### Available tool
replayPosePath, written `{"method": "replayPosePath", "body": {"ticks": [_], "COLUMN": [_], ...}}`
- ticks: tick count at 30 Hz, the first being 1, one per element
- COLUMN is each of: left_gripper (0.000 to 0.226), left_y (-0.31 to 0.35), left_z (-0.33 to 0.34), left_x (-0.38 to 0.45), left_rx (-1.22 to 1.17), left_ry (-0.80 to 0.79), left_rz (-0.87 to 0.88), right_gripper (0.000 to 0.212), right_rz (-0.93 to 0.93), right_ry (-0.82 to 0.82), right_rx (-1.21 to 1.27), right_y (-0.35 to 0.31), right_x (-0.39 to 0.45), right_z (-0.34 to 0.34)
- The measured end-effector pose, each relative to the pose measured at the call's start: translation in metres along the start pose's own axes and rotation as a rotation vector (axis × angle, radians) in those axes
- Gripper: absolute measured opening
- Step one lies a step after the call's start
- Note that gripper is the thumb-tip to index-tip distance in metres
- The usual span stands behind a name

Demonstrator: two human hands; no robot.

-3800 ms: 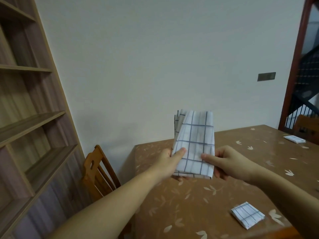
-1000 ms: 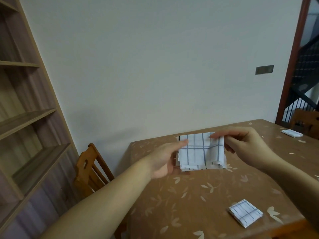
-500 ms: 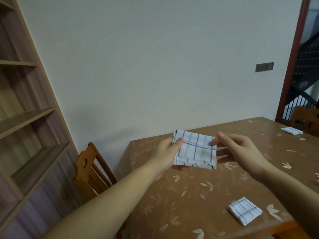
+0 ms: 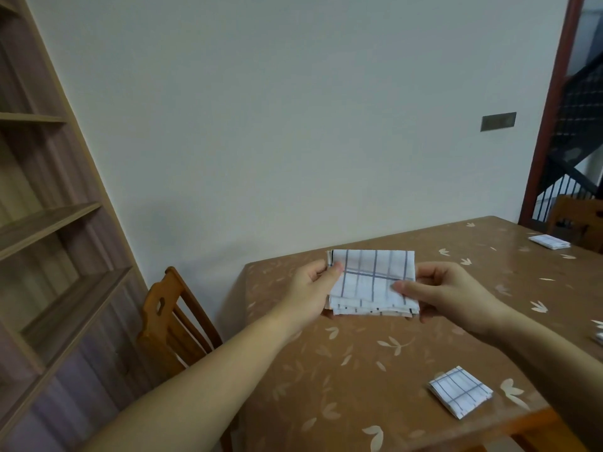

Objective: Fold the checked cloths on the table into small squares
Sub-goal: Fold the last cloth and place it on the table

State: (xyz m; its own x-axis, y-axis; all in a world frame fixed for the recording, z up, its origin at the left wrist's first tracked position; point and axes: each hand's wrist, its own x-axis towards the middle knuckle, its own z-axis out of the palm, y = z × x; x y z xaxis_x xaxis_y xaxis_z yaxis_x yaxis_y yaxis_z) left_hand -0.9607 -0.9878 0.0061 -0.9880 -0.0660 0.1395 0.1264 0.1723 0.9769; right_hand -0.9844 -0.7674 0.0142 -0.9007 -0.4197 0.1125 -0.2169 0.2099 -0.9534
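A white cloth with blue checks (image 4: pixel 372 282), folded to a thick, roughly square packet, is held just above the brown table (image 4: pixel 359 370). My left hand (image 4: pixel 313 290) pinches its left edge with the thumb on top. My right hand (image 4: pixel 447 296) grips the right edge, thumb pressed on the top layer. The layered open edges face me. A small folded checked square (image 4: pixel 460 391) lies near the table's front right. Another folded cloth (image 4: pixel 549 241) lies at the far right edge.
A wooden chair (image 4: pixel 173 321) stands at the table's left side, beside a tall wooden shelf unit (image 4: pixel 49 239). A second chair (image 4: pixel 577 223) is at the far right by a stair railing. A bit of white cloth (image 4: pixel 598 336) peeks in at the right border.
The tall folded strip was folded in half to a square. In the last half second my right hand closed onto its right edge and the packet levelled out.
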Motion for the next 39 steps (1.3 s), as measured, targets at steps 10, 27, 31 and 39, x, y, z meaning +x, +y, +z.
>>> {"method": "replayPosePath", "body": {"ticks": [10,27,31,39], "left_gripper": [0.013,0.033,0.045,0.028], "left_y": [0.0,-0.049,-0.064,-0.091], "left_z": [-0.016,-0.037,-0.048,-0.101], "left_x": [0.0,-0.023,-0.026,-0.043], "left_rx": [0.262,0.331,0.239,-0.118], "left_ry": [-0.225,-0.525,-0.504,-0.369], "left_rz": [-0.023,-0.308,-0.322,-0.415], "right_gripper": [0.023,0.04,0.059,0.06], "right_rz": [0.061,0.23,0.049,0.065], "right_ry": [-0.339,-0.216,-0.015,0.006], "right_rx": [-0.164,-0.242,-0.34,-0.32], "right_y": [0.001,0.024,0.034,0.029], "right_x": [-0.007,-0.01,0.002,0.024], "right_z": [0.0,0.046,0.074,0.133]}}
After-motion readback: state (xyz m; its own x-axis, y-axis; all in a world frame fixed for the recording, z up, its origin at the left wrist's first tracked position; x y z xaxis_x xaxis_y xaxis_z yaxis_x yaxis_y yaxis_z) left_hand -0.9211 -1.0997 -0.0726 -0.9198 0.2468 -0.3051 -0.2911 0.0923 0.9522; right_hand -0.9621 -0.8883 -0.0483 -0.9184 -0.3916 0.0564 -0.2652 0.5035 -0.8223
